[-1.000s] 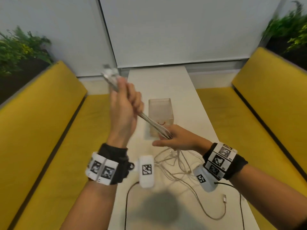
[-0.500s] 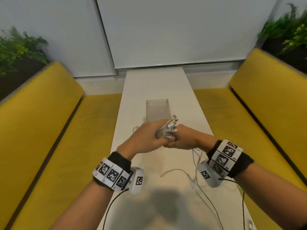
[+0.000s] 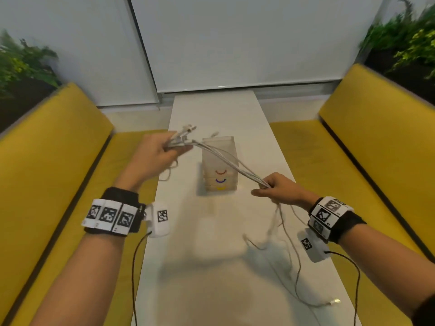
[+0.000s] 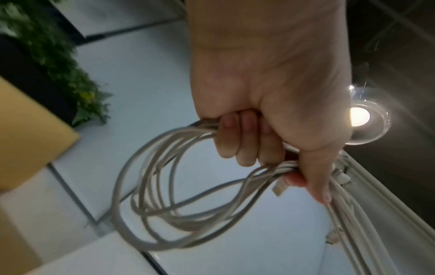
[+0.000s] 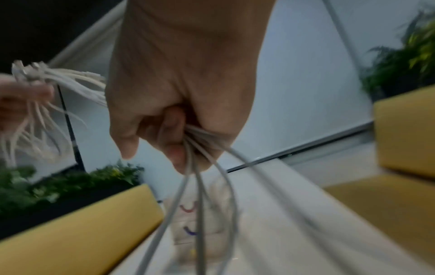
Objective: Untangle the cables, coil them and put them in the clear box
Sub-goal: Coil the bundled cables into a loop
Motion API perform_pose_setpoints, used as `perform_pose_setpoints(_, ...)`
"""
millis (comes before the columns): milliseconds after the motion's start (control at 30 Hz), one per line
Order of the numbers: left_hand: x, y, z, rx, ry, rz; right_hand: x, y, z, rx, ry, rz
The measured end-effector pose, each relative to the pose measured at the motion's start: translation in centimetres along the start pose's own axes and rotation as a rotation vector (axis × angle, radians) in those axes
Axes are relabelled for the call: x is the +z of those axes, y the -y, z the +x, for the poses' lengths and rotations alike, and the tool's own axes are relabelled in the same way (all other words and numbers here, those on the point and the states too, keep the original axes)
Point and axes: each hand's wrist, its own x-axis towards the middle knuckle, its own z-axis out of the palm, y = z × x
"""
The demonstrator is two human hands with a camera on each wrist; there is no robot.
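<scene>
Several white cables (image 3: 229,164) stretch taut between my two hands above the clear box (image 3: 220,169). My left hand (image 3: 164,149) grips their plug ends and a coiled loop (image 4: 179,201), raised left of the box. My right hand (image 3: 274,188) pinches the same bundle (image 5: 200,148) lower, right of the box. From it the loose cable tails (image 3: 284,243) hang to the white table (image 3: 211,278). One tail ends in a plug (image 3: 334,301) near the table's right edge. The box shows red, blue and yellow curved marks.
Yellow benches (image 3: 58,172) run along both sides of the narrow table. Plants (image 3: 404,43) stand behind the bench backs. Thin black wires (image 3: 134,267) run from the wrist cameras along the table edges.
Half a second ago both hands met at the box; now they have drawn apart, the left up and leftward, the right back to the right, stretching the cables.
</scene>
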Motion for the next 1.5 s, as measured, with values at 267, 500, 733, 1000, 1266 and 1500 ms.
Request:
perform_pose_setpoints(267,-4.4,-0.3,0.3,-0.123,-0.343,-0.107,-2.3,-6.4,-0.8,0.246,-0.174,-0.344)
perform_pose_setpoints(500,0.8,-0.1,0.7,-0.116,-0.064,-0.037,-3.1,-5.1,0.0,0.369,0.147,-0.384)
perform_pose_setpoints(733,8.6,-0.9,0.6,-0.195,0.326,0.069,-3.5,3.8,0.4,-0.042,0.078,-0.160)
perform_pose_setpoints(1000,8.3,-3.5,-0.1,-0.499,0.351,-0.735,-2.2,7.7,-0.8,-0.047,0.017,0.074)
perform_pose_setpoints(1266,9.3,-4.2,-1.6,-0.412,0.383,-0.962,3.0,9.9,0.1,-0.248,-0.049,0.720)
perform_pose_setpoints(1500,10.1,-5.0,-2.3,-0.372,0.449,-0.858,3.4,13.5,1.5,-0.121,-0.294,1.021)
